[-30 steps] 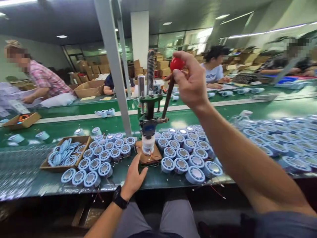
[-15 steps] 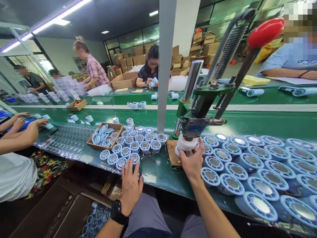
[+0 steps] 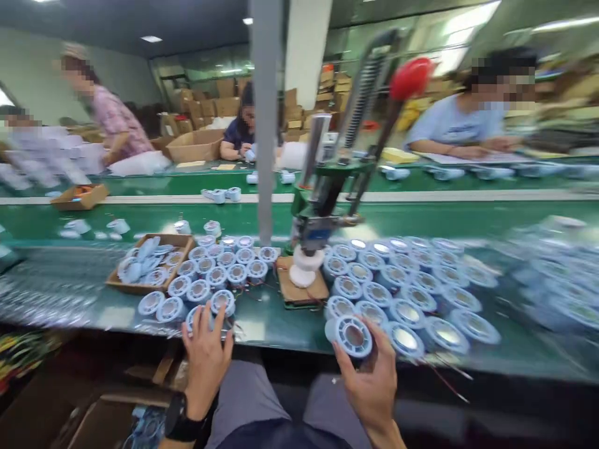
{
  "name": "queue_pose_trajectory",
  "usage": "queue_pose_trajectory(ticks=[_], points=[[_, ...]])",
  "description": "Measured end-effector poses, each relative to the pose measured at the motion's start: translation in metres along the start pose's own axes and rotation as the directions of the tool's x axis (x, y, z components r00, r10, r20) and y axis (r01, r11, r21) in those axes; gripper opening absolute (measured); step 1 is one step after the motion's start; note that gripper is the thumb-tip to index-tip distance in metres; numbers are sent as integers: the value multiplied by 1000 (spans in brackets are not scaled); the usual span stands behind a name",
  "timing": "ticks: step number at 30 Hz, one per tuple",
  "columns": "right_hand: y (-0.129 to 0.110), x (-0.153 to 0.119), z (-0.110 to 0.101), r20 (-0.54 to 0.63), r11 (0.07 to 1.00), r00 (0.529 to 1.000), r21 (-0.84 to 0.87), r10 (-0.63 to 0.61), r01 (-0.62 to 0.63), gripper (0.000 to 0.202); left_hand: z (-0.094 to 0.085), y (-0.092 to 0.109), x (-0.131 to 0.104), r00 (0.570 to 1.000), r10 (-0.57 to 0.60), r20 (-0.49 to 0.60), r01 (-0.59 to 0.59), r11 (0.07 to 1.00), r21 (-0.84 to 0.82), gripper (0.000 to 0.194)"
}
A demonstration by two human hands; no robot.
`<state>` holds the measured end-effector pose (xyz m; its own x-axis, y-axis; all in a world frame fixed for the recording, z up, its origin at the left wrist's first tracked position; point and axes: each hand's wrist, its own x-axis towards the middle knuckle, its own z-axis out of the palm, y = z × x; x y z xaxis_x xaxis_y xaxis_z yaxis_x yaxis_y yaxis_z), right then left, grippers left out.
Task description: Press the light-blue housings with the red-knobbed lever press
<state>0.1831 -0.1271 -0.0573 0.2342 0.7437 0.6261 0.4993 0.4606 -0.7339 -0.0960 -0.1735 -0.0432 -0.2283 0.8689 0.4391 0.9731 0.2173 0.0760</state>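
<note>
At the near edge of the green bench [image 3: 262,324], the person's two bare hands work among rows of round, pale-blue plastic spools with ribbed rims and shiny metal centres. The right hand [image 3: 372,380] is closed around one spool [image 3: 352,335], fingers curled under its drum and thumb on the left side, so the flat face tilts toward the camera; this spool sits just off the bench lip, touching the front row of the right-hand spool cluster [image 3: 407,287]. The left hand [image 3: 206,358], with a dark watch [image 3: 180,421] on its wrist, lies fingers-spread over the front spool [image 3: 206,318] of the left-hand cluster [image 3: 219,271]; whether it is grasping or only resting on top cannot be told through the blur.

Between the two clusters lies a brown square pad [image 3: 302,290] carrying a white spool [image 3: 304,265] under the head of a small green lever press [image 3: 322,199], whose slanted handle ends in a smooth red knob [image 3: 410,78]. A shallow cardboard tray [image 3: 145,265] of loose blue parts stands left of the clusters, beside a strip of clear bubbled plastic [image 3: 51,293]. Open bench shows only in a narrow band along the front edge between the hands. A grey upright post [image 3: 266,125] rises behind the left cluster. Other people sit at the far benches.
</note>
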Motion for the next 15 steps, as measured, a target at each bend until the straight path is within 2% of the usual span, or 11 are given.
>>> queue_pose_trajectory(ticks=[2, 4, 5, 7, 9, 10, 12, 15], points=[[15, 21, -38, -237, 992, 971, -125, -18, -12, 59, 3, 9, -1, 999, 17, -35, -17, 1000, -20, 42], [37, 48, -79, -453, 950, 890, -296, -46, -102, 59, 9, 17, 2, 997, 39, -62, -43, 997, -61, 42], [50, 61, -100, -529, 908, 848, -369, -27, -201, 59, 12, 21, 5, 996, 52, -65, -58, 995, -85, 43], [78, 87, -137, -626, 791, 775, -430, 86, -435, 58, 17, 28, 10, 995, 80, -59, -87, 987, -134, 43], [105, 111, -161, -643, 691, 725, -409, 244, -596, 58, 22, 34, 16, 994, 101, -38, -106, 980, -171, 42], [117, 123, -168, -623, 663, 717, -397, 313, -635, 56, 23, 37, 18, 993, 111, -33, -115, 976, -182, 42], [134, 144, -173, -545, 650, 730, -385, 412, -654, 49, 26, 40, 23, 991, 133, -30, -136, 972, -193, 42], [144, 168, -174, -392, 633, 736, -378, 551, -675, 37, 26, 40, 27, 987, 163, -17, -163, 967, -197, 43]])
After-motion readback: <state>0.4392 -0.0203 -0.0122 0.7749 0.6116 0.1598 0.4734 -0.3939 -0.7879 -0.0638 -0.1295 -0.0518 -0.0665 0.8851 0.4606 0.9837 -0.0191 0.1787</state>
